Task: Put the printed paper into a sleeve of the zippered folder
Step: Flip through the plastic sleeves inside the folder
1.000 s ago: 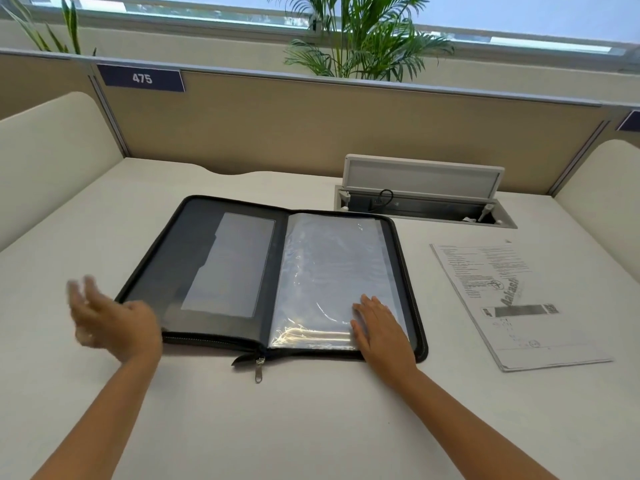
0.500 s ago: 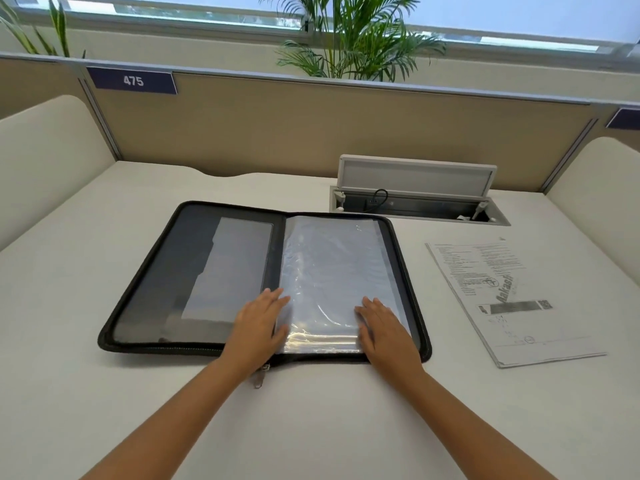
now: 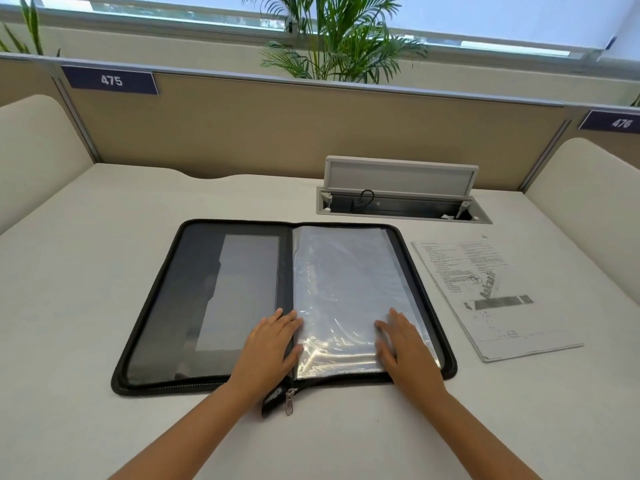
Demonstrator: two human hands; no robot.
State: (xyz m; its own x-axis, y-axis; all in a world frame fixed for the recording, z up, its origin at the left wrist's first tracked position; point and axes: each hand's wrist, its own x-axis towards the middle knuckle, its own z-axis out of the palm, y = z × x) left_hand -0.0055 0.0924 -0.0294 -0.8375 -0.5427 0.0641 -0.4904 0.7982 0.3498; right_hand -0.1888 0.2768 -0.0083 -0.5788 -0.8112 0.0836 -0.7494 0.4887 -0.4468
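The zippered folder (image 3: 284,306) lies open near the middle of the worktop (image 3: 104,237). Both hands rest flat on it with straight fingers, holding nothing: the left hand (image 3: 268,348) at the spine, the right hand (image 3: 403,344) on the clear sleeves (image 3: 343,289). The printed paper (image 3: 491,296) lies toward the right edge, just beside the folder, its long axis running from the near edge to the far edge. I judge the right hand is nearer to take it.
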